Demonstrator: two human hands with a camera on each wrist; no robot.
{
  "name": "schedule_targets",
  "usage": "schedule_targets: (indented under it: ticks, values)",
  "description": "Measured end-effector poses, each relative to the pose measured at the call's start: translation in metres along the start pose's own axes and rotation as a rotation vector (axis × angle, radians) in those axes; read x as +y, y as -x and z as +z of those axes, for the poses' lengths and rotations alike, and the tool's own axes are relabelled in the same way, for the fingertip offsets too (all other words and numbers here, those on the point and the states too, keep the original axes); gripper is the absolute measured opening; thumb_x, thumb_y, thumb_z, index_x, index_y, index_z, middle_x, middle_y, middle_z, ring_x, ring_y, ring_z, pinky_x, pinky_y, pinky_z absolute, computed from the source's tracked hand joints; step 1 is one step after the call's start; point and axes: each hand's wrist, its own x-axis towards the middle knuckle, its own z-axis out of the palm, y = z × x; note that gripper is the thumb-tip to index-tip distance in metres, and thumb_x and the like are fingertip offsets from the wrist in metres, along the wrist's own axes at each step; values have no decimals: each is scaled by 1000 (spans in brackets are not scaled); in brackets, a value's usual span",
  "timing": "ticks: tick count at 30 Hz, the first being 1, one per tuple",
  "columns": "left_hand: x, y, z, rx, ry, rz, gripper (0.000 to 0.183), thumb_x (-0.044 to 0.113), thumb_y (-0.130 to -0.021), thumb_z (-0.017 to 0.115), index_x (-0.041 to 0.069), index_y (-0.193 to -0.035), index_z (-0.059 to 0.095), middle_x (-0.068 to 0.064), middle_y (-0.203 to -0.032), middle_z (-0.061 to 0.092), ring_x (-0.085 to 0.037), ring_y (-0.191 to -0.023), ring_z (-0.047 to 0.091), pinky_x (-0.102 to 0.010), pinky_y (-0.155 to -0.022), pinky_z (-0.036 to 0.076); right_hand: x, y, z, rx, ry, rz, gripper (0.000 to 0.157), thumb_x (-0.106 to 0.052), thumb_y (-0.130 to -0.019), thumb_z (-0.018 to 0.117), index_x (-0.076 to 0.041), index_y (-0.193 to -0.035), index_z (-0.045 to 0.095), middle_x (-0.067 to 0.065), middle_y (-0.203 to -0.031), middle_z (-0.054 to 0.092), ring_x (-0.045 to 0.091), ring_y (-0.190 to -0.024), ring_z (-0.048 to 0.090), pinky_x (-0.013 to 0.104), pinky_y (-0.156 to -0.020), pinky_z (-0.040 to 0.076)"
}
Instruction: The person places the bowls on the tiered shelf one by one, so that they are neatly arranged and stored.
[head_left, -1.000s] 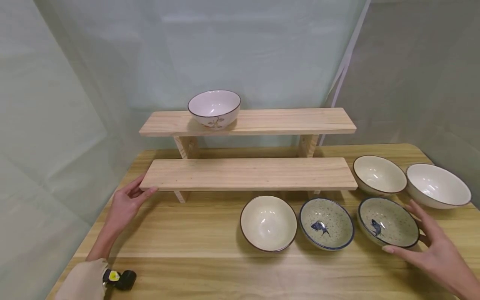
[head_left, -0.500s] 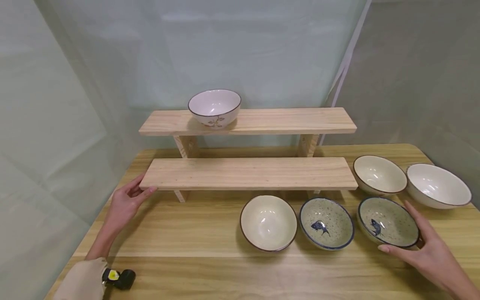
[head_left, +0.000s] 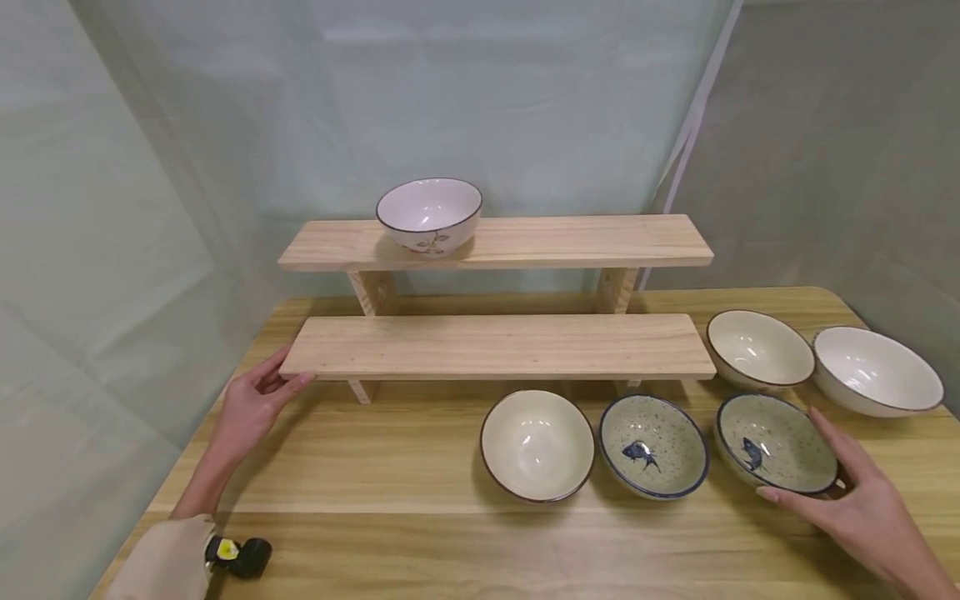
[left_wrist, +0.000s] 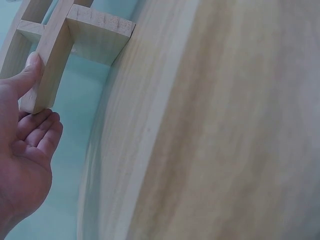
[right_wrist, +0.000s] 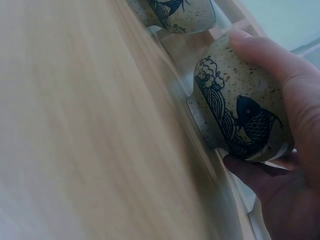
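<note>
At the left end of the lower board of a two-tier wooden shelf (head_left: 495, 347), my left hand (head_left: 251, 407) pinches the board's corner. In the left wrist view its thumb (left_wrist: 31, 70) lies along the board and the other fingers curl by its end. My right hand (head_left: 858, 500) holds a speckled bowl with a blue fish (head_left: 783, 446) from its right side, thumb on the near side. The right wrist view shows waves and a fish on that bowl's outer wall (right_wrist: 240, 105); some fingers are hidden behind it. A similar fish bowl (head_left: 660, 437) stands to its left.
A white flowered bowl (head_left: 430, 212) sits on the shelf's upper board (head_left: 585, 240). On the wooden table (head_left: 360, 533) stand a cream bowl (head_left: 537, 446) in front of the shelf, plus another cream bowl (head_left: 759, 348) and a white bowl (head_left: 876, 371) at the right.
My right hand has shifted slightly around the fish bowl, its thumb a little further left and its fingers lower behind the rim. The bowls and my left hand look unmoved.
</note>
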Motion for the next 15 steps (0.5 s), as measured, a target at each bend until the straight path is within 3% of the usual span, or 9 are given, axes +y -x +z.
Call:
schedule_targets:
  ticks: [6, 11, 14, 15]
  values:
    - [1, 1, 0, -4, -6, -2, 72, 23, -103, 68, -9, -157, 32, -39, -145, 47, 15, -103, 52, -7, -80, 49, 2, 2, 1, 10, 22, 35, 115, -17, -79, 92, -19, -168, 20, 38, -159, 25, 28, -151, 14, 9, -109, 3]
    - [2, 1, 0, -7, 23, 7, 70, 20, -104, 68, -11, -156, 32, -40, -144, 46, 16, -102, 53, -8, -80, 49, 1, 2, -2, 8, 38, 60, 112, -20, -81, 91, -22, -168, 20, 38, -160, 23, 36, -150, 14, 1, -101, 5]
    - [3, 2, 0, -7, 28, 8, 70, 19, -104, 68, -11, -156, 32, -40, -145, 46, 16, -102, 53, -8, -80, 49, 0, 2, -3, 16, 24, 65, 112, -19, -82, 90, -25, -167, 19, 35, -162, 22, 30, -150, 15, -2, -97, 8]
    - [3, 2, 0, -7, 28, 7, 70, 20, -103, 68, -11, -156, 32, -40, -145, 46, 16, -103, 53, -8, -80, 49, -1, 3, -3, 21, 12, 65, 111, -18, -82, 90, -26, -167, 20, 33, -163, 22, 21, -150, 16, -3, -97, 10]
